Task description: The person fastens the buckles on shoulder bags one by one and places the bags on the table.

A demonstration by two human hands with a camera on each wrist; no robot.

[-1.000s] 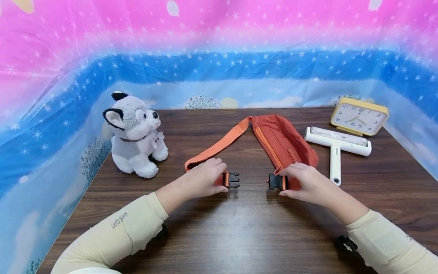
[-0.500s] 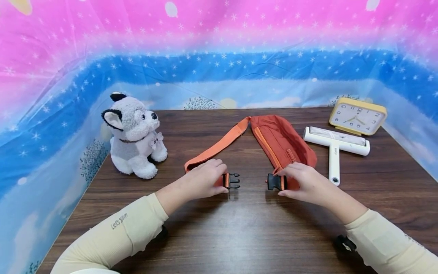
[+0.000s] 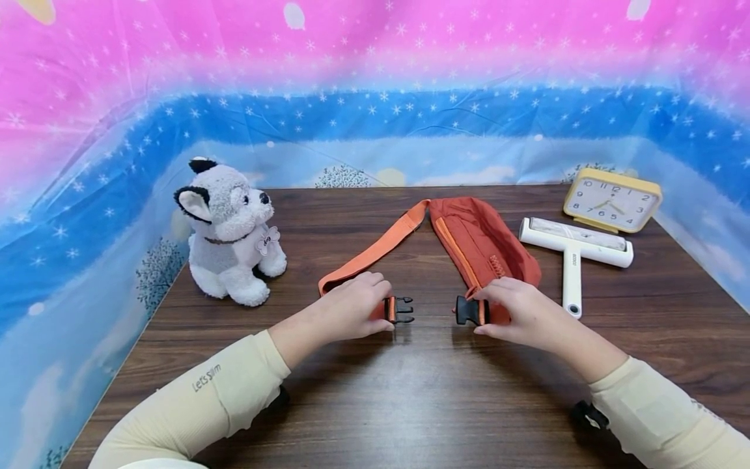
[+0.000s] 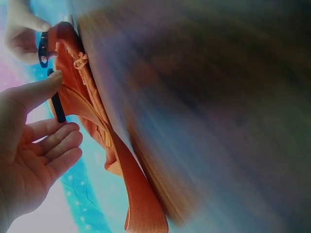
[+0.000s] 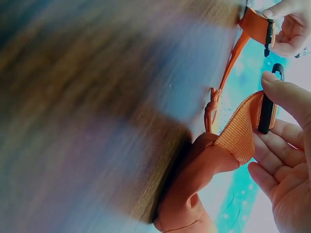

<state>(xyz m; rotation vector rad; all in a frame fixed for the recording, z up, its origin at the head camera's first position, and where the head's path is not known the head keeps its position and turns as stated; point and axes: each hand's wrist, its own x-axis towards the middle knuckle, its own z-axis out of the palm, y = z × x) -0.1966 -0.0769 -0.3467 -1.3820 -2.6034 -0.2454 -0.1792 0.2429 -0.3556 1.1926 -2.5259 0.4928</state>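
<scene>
While the wrist views show them edge-on, the head view reveals the left grip point(image 3: 354, 307) pinching a pronged buckle point(image 3: 401, 310), the right grip point(image 3: 527, 314) pinching a socket buckle point(image 3: 467, 311), the red bag point(image 3: 477, 233) just beyond it.

Left hand point(image 3: 354, 305), one: thumb and fingers in a pinch, remaining fingers loosely bent, palm partly seen from the left wrist. Right hand point(image 3: 521, 312), one: likewise pinching, remaining fingers loosely bent. Fingertips of the pair face each other, apart. Wrists, two: bare. Forearms, two: angled inward, in cream sleeves point(image 3: 219, 384); left sleeve with dark lettering, left elbow bent.
</scene>
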